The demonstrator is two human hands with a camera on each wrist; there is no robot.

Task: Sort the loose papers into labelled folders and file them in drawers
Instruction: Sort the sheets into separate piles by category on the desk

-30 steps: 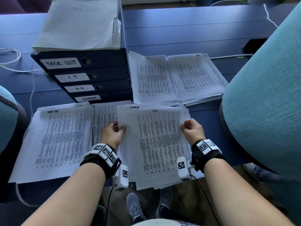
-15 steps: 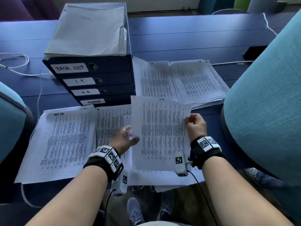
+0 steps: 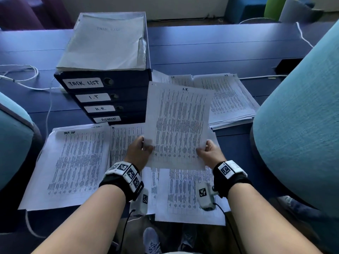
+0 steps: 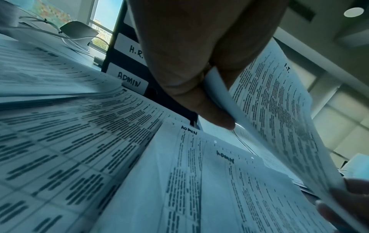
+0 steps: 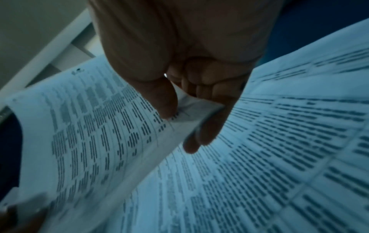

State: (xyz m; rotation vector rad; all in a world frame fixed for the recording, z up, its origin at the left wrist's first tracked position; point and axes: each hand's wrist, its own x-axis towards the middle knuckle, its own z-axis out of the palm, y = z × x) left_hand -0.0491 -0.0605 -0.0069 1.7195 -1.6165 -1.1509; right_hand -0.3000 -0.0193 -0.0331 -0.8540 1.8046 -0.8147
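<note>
White printed sheet marked "I.T." held clear of the desk.
Left hand and right hand pinch its 2 lower side edges; long axis runs away from the person, heading farthest.

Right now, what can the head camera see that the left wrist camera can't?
Only the head view shows the TASK LIST label, the white folder on top of the drawers and the teal chair. Only the left wrist view shows a window and two sheets marked ADMIN. Both show the I.T. sheet that the left hand and right hand pinch.
</note>
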